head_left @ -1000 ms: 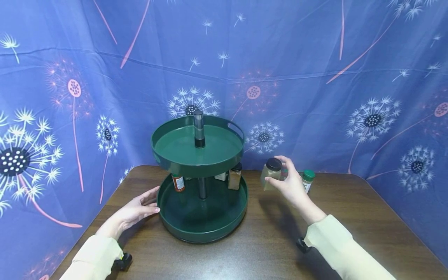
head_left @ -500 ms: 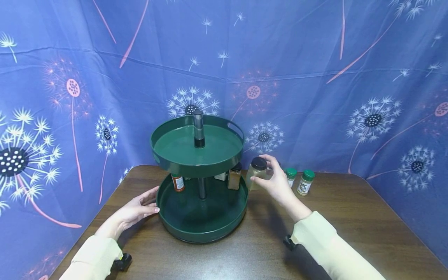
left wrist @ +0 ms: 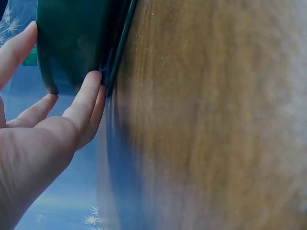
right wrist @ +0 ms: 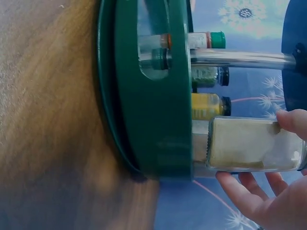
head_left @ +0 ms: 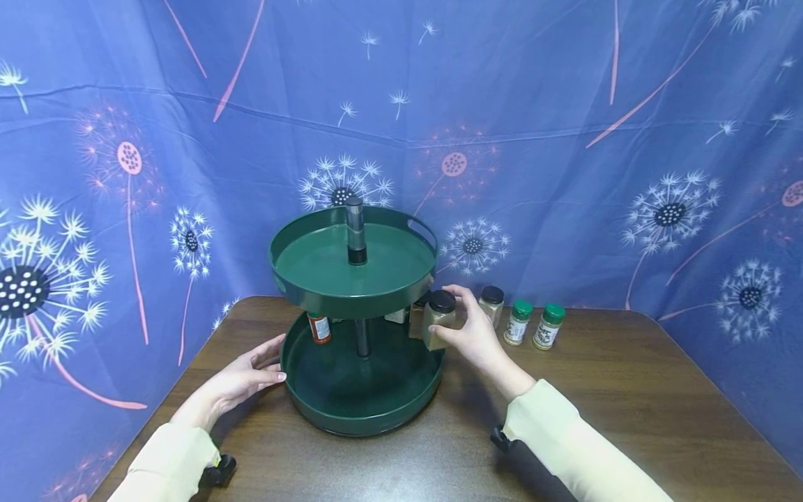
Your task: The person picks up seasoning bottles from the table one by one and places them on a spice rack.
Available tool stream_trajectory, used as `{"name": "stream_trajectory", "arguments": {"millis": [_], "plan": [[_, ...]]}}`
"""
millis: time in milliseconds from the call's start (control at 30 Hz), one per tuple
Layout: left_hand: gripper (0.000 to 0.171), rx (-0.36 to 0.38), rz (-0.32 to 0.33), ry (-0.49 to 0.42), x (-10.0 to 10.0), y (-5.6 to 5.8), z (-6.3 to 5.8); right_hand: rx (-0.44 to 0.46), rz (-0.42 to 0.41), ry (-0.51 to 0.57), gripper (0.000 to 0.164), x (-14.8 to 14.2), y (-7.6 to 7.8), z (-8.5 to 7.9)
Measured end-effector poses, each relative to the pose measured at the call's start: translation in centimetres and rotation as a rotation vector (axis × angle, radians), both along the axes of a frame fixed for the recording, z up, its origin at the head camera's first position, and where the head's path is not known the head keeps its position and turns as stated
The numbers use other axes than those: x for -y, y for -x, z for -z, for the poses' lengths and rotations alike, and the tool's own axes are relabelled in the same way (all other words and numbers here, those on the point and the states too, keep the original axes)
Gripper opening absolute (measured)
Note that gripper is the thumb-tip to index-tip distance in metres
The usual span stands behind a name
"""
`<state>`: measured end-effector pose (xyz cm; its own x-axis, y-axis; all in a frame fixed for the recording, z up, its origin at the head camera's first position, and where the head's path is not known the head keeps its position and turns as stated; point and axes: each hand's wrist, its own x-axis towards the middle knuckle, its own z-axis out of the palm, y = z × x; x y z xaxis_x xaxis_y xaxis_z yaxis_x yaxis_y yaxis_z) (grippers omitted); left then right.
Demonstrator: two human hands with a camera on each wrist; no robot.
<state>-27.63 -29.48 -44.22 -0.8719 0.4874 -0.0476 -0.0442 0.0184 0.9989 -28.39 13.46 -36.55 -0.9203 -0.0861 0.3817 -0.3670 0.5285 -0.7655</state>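
My right hand (head_left: 479, 341) pinches a square glass spice jar (head_left: 436, 333) of pale powder with a black lid, between thumb and fingers. In the head view the jar overlaps the right rim of the lower tray (head_left: 364, 422) of a green two-tier stand. Seen from the right wrist, the jar (right wrist: 247, 143) is beside the tray's outer wall, its base near the rim. My left hand (head_left: 241, 380) touches the left side of that tray with extended, relaxed fingers. The left wrist view shows these fingertips (left wrist: 94, 76) against the green wall.
A black-lidded jar (head_left: 491, 304) and two green-capped bottles (head_left: 516, 324) stand right of the stand. Inside the lower tray are a red bottle (head_left: 320, 329), a yellow jar (right wrist: 205, 105) and a dark green one (right wrist: 205, 76). The upper tray (head_left: 314, 258) overhangs them.
My right hand has carried the spice jar leftward from beside the green-capped bottles to the lower tray's right rim. The bottles and a jar behind it came into view. The left hand has stayed put.
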Motion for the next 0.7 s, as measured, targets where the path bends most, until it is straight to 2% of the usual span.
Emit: {"name": "stream_trajectory", "arguments": {"millis": [400,700], "plan": [[0.086,0.012,0.003,-0.012,0.1,0.0,0.0,0.014,-0.023,0.002,0.073,1.0,0.6,1.5],[0.085,0.001,0.006,0.0,0.0,0.0,0.1,-0.042,-0.037,-0.011,0.071,1.1,1.0,3.0]]}}
